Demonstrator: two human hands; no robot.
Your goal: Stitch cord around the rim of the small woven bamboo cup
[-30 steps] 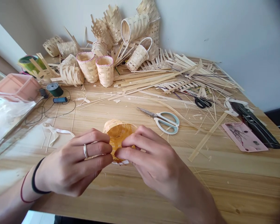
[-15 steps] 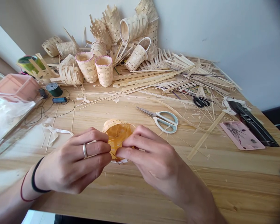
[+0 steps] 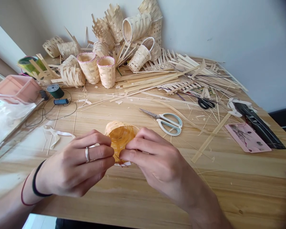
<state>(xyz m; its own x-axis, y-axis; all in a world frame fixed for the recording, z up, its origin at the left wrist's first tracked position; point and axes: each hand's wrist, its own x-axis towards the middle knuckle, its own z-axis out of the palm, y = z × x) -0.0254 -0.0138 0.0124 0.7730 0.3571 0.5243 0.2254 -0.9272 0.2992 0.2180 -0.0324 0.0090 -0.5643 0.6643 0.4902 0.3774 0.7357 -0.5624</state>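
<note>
Fingers of the left hand and right hand clench a small woven bamboo basket at lower centre.
Its woven wall looks formed; its rim lacks the pink edging on two upright baskets at upper centre.
</note>
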